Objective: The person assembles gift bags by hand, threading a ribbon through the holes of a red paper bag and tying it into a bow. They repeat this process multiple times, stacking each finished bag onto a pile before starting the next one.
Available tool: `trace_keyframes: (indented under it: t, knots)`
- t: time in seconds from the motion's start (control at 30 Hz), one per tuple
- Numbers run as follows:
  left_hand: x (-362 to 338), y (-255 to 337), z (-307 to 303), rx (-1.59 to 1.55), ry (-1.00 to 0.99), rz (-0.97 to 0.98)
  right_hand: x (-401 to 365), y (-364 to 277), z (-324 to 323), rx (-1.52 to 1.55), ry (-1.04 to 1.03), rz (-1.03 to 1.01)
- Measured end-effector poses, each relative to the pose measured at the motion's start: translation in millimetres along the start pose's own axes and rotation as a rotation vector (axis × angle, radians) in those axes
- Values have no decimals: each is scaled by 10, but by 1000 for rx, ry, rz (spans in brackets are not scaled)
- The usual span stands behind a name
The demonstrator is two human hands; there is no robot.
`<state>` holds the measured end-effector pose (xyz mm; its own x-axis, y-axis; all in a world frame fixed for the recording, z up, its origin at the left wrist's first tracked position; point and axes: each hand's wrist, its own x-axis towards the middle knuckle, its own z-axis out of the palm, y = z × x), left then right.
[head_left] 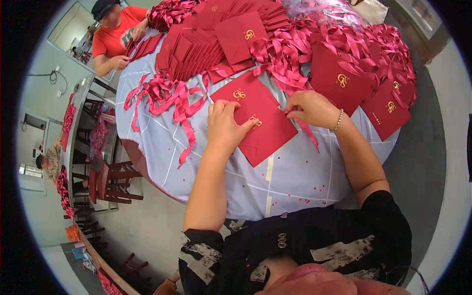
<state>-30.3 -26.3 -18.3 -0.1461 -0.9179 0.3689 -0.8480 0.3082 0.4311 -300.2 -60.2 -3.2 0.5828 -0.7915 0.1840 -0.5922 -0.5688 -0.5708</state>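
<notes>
Head view: red bag (270,135) is lying on cloth-covered worktop (300,182), apparently overlapping a second bag (256,87). Left hand (225,120) is spreading over it, fingers parted; right hand (312,110) is pinching a red bit (287,113) at its edge. Probably handling light, stiff, creasable; edges offering best hold.

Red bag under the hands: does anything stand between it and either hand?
Nothing visible does. The left hand rests directly on the red bag, and the right hand is at its right edge. A pink ribbon lies below that hand, beside the bag.
</notes>
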Motion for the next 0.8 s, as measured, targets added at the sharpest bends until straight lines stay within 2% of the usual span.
trace_keyframes:
  t: [0.03,0.13,0.2,0.23,0.27,0.33,0.37,0.4,0.47,0.5,0.57,0.6,0.67,0.7,0.77,0.8]
  knots:
    - [-5,-5,7,-7,-25,-11,3,23,9,-9,-28,1]
    - [5,7,0,-31,-48,-16,31,-45,-36,160,223,215]
    - [22,24,-13,-62,-91,-35,44,-16,-40,850,399,211]
    - [24,33,-22,-91,-128,-57,58,-53,-52,1006,454,201]
    - [24,47,-36,-90,-131,-59,43,-76,-64,1008,453,204]
    - [26,69,-53,-111,-163,-89,11,-103,-74,487,422,229]
    - [26,52,-43,-110,-165,-89,-26,-75,-107,71,321,299]
    - [24,18,-29,-101,-171,-69,-46,-64,-94,73,321,301]
    - [25,-3,-18,-91,-178,-48,-75,-52,-59,-242,343,182]
    - [24,-5,-17,-96,-173,-38,-67,-92,-83,-241,341,182]
    - [17,1,-21,-102,-169,-34,-29,-218,-136,-100,375,-40]
    - [20,11,-27,-109,-172,-34,-14,-250,-95,-98,371,-41]
    - [23,13,-20,-114,-174,-39,10,-322,35,-98,357,-271]
    - [22,4,-15,-124,-180,-44,11,-364,135,-49,248,-324]
    - [10,-15,-18,-128,-189,-53,7,-384,291,-89,53,-282]
    - [5,-23,-22,-154,-198,-40,15,-377,353,-116,65,-298]
